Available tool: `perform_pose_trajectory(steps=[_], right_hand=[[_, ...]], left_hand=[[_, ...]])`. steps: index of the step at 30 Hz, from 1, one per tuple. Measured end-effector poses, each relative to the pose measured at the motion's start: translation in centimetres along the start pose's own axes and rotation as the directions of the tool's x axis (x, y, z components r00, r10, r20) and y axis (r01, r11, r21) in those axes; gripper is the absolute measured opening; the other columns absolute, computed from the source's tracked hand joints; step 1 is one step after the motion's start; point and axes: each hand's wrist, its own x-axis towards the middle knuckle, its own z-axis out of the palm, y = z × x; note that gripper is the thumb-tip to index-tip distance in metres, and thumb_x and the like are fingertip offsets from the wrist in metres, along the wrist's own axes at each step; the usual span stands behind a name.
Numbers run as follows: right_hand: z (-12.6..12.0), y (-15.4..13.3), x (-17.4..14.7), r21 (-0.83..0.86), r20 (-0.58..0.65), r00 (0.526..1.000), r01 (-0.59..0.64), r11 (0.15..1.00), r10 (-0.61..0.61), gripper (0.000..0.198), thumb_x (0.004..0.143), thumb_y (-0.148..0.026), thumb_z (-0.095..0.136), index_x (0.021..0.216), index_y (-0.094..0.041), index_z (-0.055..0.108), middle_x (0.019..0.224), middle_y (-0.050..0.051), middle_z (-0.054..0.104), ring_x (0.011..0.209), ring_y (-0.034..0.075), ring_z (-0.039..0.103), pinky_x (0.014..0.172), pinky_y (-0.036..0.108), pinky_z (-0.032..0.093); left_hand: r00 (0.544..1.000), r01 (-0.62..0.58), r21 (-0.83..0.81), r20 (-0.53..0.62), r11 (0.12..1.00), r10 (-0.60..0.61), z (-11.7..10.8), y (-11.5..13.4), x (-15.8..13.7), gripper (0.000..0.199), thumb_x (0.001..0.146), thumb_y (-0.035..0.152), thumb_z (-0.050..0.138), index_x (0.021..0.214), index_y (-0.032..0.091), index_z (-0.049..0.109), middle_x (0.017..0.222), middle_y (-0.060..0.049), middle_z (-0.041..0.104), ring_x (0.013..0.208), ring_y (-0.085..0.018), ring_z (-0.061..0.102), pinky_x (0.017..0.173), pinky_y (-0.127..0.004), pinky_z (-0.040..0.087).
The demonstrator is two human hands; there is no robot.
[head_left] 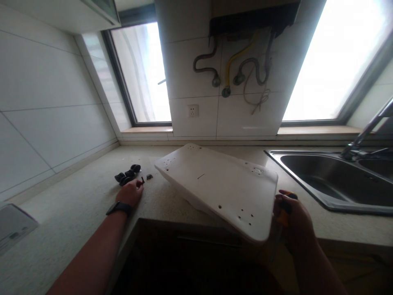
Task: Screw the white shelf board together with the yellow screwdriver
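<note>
A white board-like piece with rounded corners [205,180] lies aslant on the counter, its front corner jutting past the edge. Groups of small holes sit near its corners. My right hand [296,221], at the board's right end, is closed round an orange and black screwdriver [286,207] whose shaft points down. To the left of the board, the fingers of my left hand [131,192] pinch a small dark screw [142,180]. Several more screws [149,177] are bunched just right of those fingertips. Black pieces that look like caster wheels [127,175] rest behind my left hand.
A steel sink [307,176] with a faucet [357,145] is set in the counter at right. At far left lies a pale box-like object [15,227]. The counter edge [141,223] steps inward in front of me. Pipes [227,73] and a socket [193,110] are on the wall.
</note>
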Motion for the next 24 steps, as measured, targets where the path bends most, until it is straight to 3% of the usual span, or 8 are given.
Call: perform_pose_trajectory(steps=[11, 17, 20, 22, 24], right_hand=[[-0.2, 0.2, 0.2, -0.035, -0.016, 1.0, 0.01, 0.999, -0.01, 0.037, 0.066, -0.03, 0.079, 0.102, -0.022, 0.069, 0.071, -0.002, 0.06, 0.053, 0.011, 0.054, 0.04, 0.021, 0.046], [0.1, -0.2, -0.2, -0.011, -0.021, 0.999, -0.034, 0.999, 0.034, 0.04, 0.061, -0.029, 0.08, 0.099, -0.022, 0.068, 0.074, -0.002, 0.061, 0.054, 0.011, 0.054, 0.041, 0.021, 0.048], [0.2, -0.3, -0.1, -0.004, -0.025, 0.998, -0.05, 0.999, 0.05, 0.042, 0.06, -0.028, 0.081, 0.1, -0.022, 0.068, 0.072, -0.002, 0.061, 0.051, 0.011, 0.053, 0.039, 0.021, 0.046], [0.3, -0.4, -0.1, -0.01, -0.018, 0.998, -0.053, 0.999, 0.052, 0.041, 0.059, -0.028, 0.08, 0.099, -0.022, 0.068, 0.07, -0.002, 0.061, 0.051, 0.011, 0.053, 0.039, 0.021, 0.047], [0.6, -0.6, -0.2, -0.031, -0.032, 0.998, -0.06, 0.998, 0.059, 0.041, 0.058, -0.027, 0.08, 0.097, -0.021, 0.069, 0.07, -0.001, 0.063, 0.053, 0.013, 0.056, 0.042, 0.022, 0.05]], left_hand=[[0.997, 0.071, -0.01, 0.021, 0.997, -0.07, -0.3, 0.1, 0.2, 0.047, 0.087, 0.059, 0.052, 0.108, 0.023, 0.072, 0.107, -0.009, 0.075, 0.099, -0.026, 0.07, 0.078, -0.031, 0.048], [0.997, 0.079, -0.006, 0.026, 0.997, -0.079, -4.0, -1.0, 0.4, 0.068, 0.078, 0.084, 0.046, 0.089, 0.023, 0.073, 0.086, -0.008, 0.073, 0.084, -0.025, 0.068, 0.071, -0.03, 0.045], [0.984, 0.125, -0.061, -0.12, 0.99, -0.131, -5.9, -2.7, 1.6, 0.068, 0.088, 0.075, 0.034, 0.102, 0.019, 0.07, 0.094, -0.01, 0.072, 0.087, -0.025, 0.067, 0.077, -0.032, 0.048], [0.959, 0.173, 0.019, -0.231, 0.985, -0.164, -6.2, -3.7, 2.8, 0.072, 0.085, 0.074, 0.041, 0.12, 0.015, 0.064, 0.112, -0.018, 0.069, 0.11, -0.032, 0.063, 0.095, -0.041, 0.048], [0.95, 0.249, 0.088, -0.214, 0.965, -0.225, -5.8, -4.2, 4.1, 0.088, 0.079, 0.08, 0.044, 0.139, 0.014, 0.053, 0.131, -0.025, 0.058, 0.131, -0.041, 0.051, 0.105, -0.052, 0.043]])
